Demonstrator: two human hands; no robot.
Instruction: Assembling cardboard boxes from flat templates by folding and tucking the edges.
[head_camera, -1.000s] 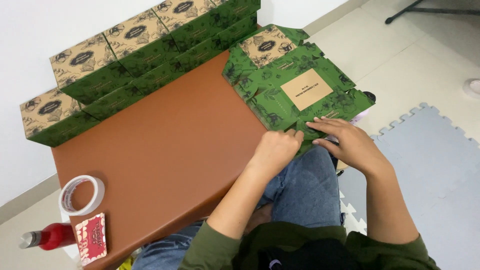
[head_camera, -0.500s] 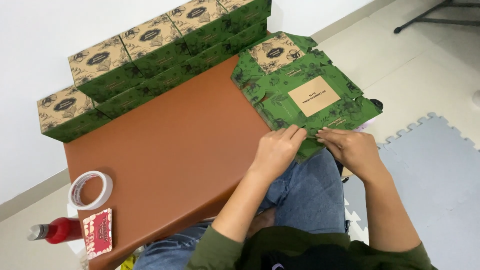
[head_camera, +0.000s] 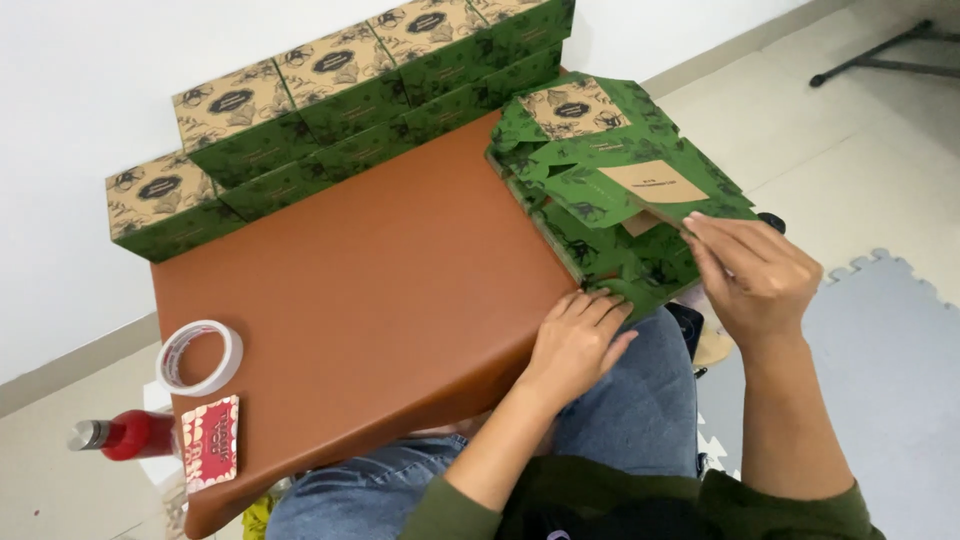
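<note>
Two bare hands work at the right edge of a brown table (head_camera: 360, 300), which has a smooth top and stands against a white wall; the floor beside it is pale, and grey foam mats (head_camera: 880, 340) lie at the right. Along the far edge of the table stands a row of finished boxes (head_camera: 330, 110), green with tan printed lids, stacked in two layers. At the near left corner lie a roll of clear tape (head_camera: 200, 357) and a small red card (head_camera: 210, 441), and a red bottle (head_camera: 125, 436) lies just off the table beside them. The half-folded green box (head_camera: 600, 190) rests on the right edge of the table and hangs partly over it; its long axis runs from the far left to the near right, and its tan lid panel points to the far side. The left hand (head_camera: 578, 340) lies flat with fingers spread, pressing the near corner of this box. The right hand (head_camera: 755, 275) pinches a raised flap with a tan label between thumb and fingers
</note>
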